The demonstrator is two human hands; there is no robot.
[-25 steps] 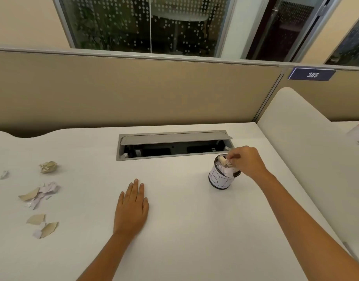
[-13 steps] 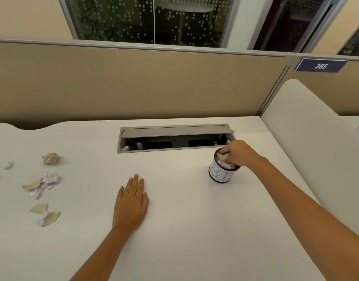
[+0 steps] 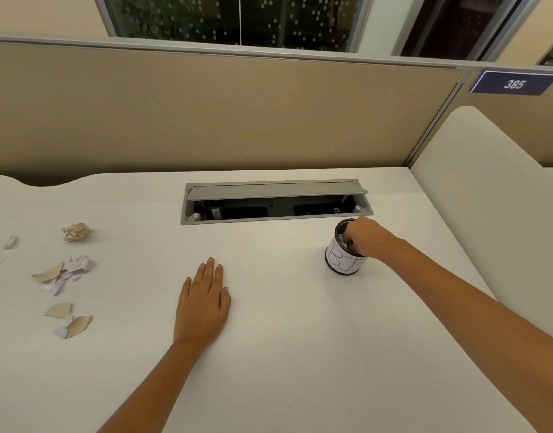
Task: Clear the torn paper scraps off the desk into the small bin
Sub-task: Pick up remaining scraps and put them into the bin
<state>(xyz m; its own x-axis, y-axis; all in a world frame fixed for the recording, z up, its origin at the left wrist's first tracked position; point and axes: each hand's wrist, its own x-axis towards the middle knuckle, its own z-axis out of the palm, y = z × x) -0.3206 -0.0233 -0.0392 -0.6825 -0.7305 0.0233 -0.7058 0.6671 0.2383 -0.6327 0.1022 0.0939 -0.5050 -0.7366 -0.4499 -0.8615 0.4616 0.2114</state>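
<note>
Paper first: scraps strewn near the left edge of the desk, tan and white, plus one crumpled ball farther back, all well apart from the bin over toward the right edge.

Risks, as judged from here: could tip or slide the bin, light and small as it looks, if the withdrawing fingers snag the rim; could drag white paper back out on the way up, since the bin looks nearly full; could send the flat scraps off the left edge with a careless sweep.

Left hand flat on the desk near the middle, palm down, fingers straight and together, holding nothing.

Right hand at the mouth of the bin, fingers curled and dipped inside among white paper; cannot tell whether pinching a scrap or only pressing the load down. Knuckles over the rim, wrist clear of the desk.
</note>
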